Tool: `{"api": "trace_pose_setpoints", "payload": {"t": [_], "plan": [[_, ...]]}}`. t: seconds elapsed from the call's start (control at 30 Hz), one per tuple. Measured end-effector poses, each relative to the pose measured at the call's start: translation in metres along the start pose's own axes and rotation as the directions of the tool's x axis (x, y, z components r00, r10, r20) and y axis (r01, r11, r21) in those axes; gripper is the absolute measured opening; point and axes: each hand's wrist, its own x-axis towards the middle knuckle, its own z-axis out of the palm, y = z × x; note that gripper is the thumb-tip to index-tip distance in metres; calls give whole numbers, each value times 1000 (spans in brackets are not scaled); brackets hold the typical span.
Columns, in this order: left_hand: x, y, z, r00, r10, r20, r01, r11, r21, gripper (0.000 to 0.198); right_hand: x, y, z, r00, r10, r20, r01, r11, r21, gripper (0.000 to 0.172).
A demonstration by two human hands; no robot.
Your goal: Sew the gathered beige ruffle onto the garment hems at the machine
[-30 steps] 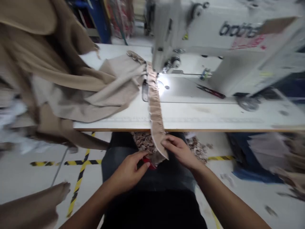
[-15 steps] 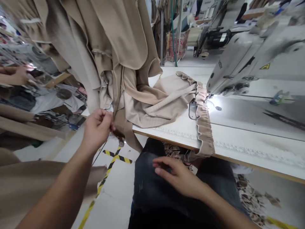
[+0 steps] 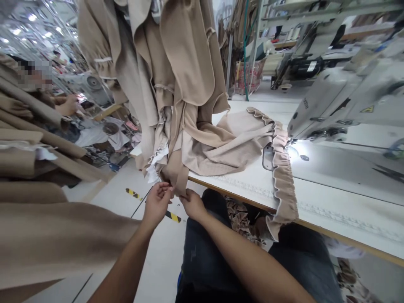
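Observation:
At the table's front left edge, a tan cloth strip [image 3: 179, 168] hangs down from the heap of garment fabric. My right hand [image 3: 193, 205] pinches its lower end. Close beside it, my left hand [image 3: 159, 203] has curled fingers and thumb at the strip's edge, just below a white frilly piece [image 3: 154, 164]. The beige garment [image 3: 217, 153] spreads over the tabletop, and its ruffled band [image 3: 282, 181] runs under the sewing machine head [image 3: 328, 101] and droops over the front edge. The needle area is partly hidden by the machine head.
Tan garments [image 3: 189, 54] hang in front of me at the left. Scissors [image 3: 388, 173] lie on the machine bed at the right. More tan cloth [image 3: 63, 240] hangs at the lower left. Ruffled pieces [image 3: 241, 216] lie below the table. Another person's hand [image 3: 68, 105] is at the far left.
My left hand has moved down and right to the hanging strip. My right hand has risen from above my lap and now grips the strip's end. The view has shifted left.

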Motion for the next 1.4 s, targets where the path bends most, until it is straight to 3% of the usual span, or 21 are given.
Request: {"api": "trace_pose_setpoints", "payload": {"t": [0.07,0.17,0.23,0.33,0.37,0.43,0.47,0.5,0.57,0.67,0.77,0.83,0.9,0.97,1.07,1.2,1.33,1.4], "plan": [[1,0,-15,999,-18,-32,18,1000,-22,35,-21,-16,-18,998,-22,58,18,998,64,12],[-2,8,-16,999,-53,-14,52,995,-86,61,-61,-41,-78,998,-46,40,39,984,171,25],[-8,18,5,988,-81,133,102,983,-155,66,-82,-57,-118,999,-18,-43,29,958,286,32],[-19,44,55,900,-76,430,204,944,-260,67,-102,-71,-148,967,-36,-252,95,969,227,41],[-22,55,69,868,-57,493,227,929,-293,66,-107,-72,-148,926,-115,-360,160,982,98,43],[-29,75,89,837,-13,547,247,901,-357,62,-118,-69,-139,792,-354,-497,270,934,-234,39],[-31,84,94,830,3,557,251,890,-380,59,-122,-68,-132,736,-463,-494,301,877,-373,34],[-33,92,95,826,15,564,254,883,-395,57,-125,-66,-125,713,-536,-452,320,822,-470,31],[-35,102,92,827,27,561,252,875,-413,53,-125,-63,-114,740,-580,-342,333,757,-562,32],[-36,103,78,850,14,527,244,876,-415,50,-115,-63,-114,767,-563,-308,262,713,-651,38],[-30,90,61,905,-59,421,230,901,-367,52,-106,-65,-127,797,-535,-280,215,685,-696,12],[-23,76,50,948,-94,305,199,921,-336,54,-106,-68,-135,813,-528,-247,229,679,-698,10],[-16,63,42,977,-95,194,153,937,-315,54,-110,-71,-137,824,-514,-238,236,693,-682,11],[-14,55,40,987,-87,134,124,946,-299,56,-117,-69,-131,866,-447,-223,217,739,-637,8],[-20,55,45,978,-89,187,145,937,-317,63,-121,-51,-111,933,-322,-163,185,814,-550,12],[-36,66,56,961,-94,260,188,912,-364,70,-100,-7,-83,876,-410,-253,288,866,-408,37],[-39,65,50,948,-113,297,214,919,-331,63,-73,17,-74,853,-398,-337,312,908,-281,20],[-35,58,38,980,-81,180,121,967,-224,56,-74,15,-78,864,-364,-349,318,930,-185,14]]}}
